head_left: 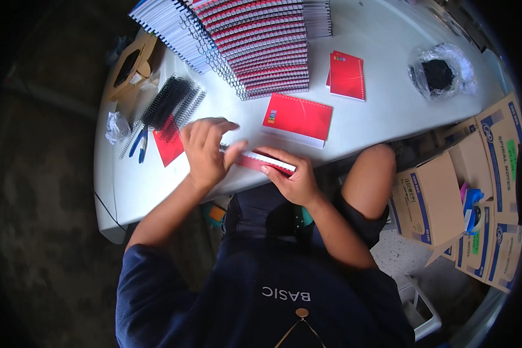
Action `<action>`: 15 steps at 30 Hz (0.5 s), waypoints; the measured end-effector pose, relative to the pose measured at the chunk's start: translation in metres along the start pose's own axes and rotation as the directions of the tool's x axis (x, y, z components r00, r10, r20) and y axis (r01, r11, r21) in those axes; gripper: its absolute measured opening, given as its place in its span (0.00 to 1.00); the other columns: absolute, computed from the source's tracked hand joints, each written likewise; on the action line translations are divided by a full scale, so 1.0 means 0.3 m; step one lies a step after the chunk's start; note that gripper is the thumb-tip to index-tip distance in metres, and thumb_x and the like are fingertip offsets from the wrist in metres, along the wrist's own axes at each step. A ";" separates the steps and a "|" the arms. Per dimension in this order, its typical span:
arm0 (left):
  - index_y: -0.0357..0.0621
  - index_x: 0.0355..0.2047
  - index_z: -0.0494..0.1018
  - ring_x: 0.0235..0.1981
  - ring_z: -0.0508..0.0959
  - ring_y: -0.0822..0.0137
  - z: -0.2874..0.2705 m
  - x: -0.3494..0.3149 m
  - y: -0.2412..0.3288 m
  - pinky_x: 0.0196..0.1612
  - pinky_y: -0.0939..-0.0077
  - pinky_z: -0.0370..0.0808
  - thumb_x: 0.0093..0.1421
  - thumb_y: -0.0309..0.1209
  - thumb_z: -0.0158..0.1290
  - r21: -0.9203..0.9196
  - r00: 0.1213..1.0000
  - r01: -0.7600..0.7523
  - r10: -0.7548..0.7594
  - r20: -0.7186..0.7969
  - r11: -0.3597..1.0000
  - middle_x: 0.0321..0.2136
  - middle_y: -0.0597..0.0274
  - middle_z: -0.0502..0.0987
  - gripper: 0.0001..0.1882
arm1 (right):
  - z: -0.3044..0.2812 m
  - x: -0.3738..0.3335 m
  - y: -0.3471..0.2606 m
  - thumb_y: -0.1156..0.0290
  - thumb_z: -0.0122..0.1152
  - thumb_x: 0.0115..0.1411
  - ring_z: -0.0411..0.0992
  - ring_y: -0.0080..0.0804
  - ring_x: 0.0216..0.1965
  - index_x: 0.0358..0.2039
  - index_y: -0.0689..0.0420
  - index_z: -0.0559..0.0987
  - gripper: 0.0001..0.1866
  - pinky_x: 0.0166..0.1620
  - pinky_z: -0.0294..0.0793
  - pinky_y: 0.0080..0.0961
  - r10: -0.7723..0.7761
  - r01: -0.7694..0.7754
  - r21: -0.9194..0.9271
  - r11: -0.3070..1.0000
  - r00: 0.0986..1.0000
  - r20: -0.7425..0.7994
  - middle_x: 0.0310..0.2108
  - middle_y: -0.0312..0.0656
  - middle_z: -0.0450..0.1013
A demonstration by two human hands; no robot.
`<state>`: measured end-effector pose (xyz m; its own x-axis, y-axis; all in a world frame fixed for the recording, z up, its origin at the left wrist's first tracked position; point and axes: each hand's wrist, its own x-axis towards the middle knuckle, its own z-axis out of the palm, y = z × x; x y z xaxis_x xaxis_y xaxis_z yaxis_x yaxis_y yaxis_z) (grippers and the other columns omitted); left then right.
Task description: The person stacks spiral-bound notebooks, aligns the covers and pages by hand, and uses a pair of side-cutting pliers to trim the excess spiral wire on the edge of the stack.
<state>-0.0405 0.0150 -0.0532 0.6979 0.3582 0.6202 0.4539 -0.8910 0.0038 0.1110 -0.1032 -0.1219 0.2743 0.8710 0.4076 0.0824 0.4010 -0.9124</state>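
Note:
My right hand [296, 182] grips a small red notebook [248, 164] above the front edge of the table, its white page edge turned upward. My left hand [206, 152] is at the notebook's left end, thumb and fingers apart and slightly blurred. A bit of dark wire coil [224, 147] shows beside the left thumb; whether it runs into the pages I cannot tell. Just beyond lies a stack of red-covered sheets [298, 118] with no coil visible. A heap of black spiral coils [171, 101] rests left of my left hand, partly over a red cover [167, 148].
Tall piles of spiral-bound notebooks [267, 52] stand at the back. More red notebooks [348, 75] lie to their right, near a plastic-wrapped black roll [438, 75]. Blue-handled pliers [139, 144], crumpled plastic [117, 127] and a cardboard tray [134, 66] sit left. Cardboard boxes [429, 203] stand at right.

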 end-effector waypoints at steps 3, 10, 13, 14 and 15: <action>0.44 0.22 0.72 0.27 0.73 0.61 -0.037 0.119 0.001 0.31 0.72 0.66 0.47 0.41 0.62 -0.364 0.972 0.142 -0.060 0.227 0.920 0.22 0.62 0.73 0.15 | -0.025 0.012 -0.010 0.78 0.56 0.57 0.73 0.24 0.37 0.45 0.62 0.76 0.14 0.43 0.71 0.21 0.055 -0.056 0.022 0.998 0.998 0.036 0.38 0.44 0.77; 0.48 0.35 0.75 0.33 0.73 0.62 -0.062 0.084 -0.111 0.39 0.69 0.64 0.53 0.35 0.57 -0.409 0.847 0.101 0.137 0.514 0.907 0.33 0.63 0.76 0.10 | -0.041 0.026 -0.001 0.76 0.56 0.58 0.72 0.23 0.39 0.45 0.63 0.76 0.13 0.45 0.70 0.21 0.141 -0.143 0.033 0.989 0.989 0.041 0.39 0.44 0.76; 0.48 0.35 0.75 0.35 0.72 0.63 -0.068 0.099 -0.073 0.40 0.70 0.61 0.55 0.36 0.55 -0.365 0.880 0.054 0.128 0.457 0.930 0.33 0.66 0.75 0.09 | -0.048 0.024 0.013 0.81 0.52 0.57 0.71 0.20 0.34 0.48 0.60 0.75 0.16 0.41 0.70 0.18 0.046 -0.046 -0.007 0.999 0.999 0.019 0.37 0.43 0.76; 0.48 0.35 0.75 0.35 0.72 0.63 -0.064 0.089 -0.081 0.40 0.71 0.61 0.56 0.37 0.54 -0.387 0.881 0.085 0.112 0.459 0.918 0.33 0.66 0.75 0.09 | -0.046 0.026 0.012 0.81 0.52 0.57 0.71 0.20 0.35 0.48 0.60 0.75 0.16 0.41 0.70 0.18 0.058 -0.058 -0.001 0.998 0.998 0.025 0.38 0.43 0.76; 0.48 0.35 0.75 0.35 0.72 0.63 -0.062 0.082 -0.088 0.40 0.71 0.61 0.57 0.38 0.53 -0.409 0.883 0.114 0.096 0.460 0.905 0.32 0.67 0.75 0.10 | -0.045 0.027 0.010 0.81 0.52 0.57 0.71 0.20 0.35 0.48 0.60 0.75 0.16 0.41 0.70 0.18 0.070 -0.070 0.005 0.998 0.997 0.031 0.38 0.43 0.76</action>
<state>-0.0456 0.0422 -0.0236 0.9147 0.3585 0.1867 0.2641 -0.8797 0.3953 0.1265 -0.0989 -0.1218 0.2498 0.9052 0.3438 0.0586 0.3403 -0.9385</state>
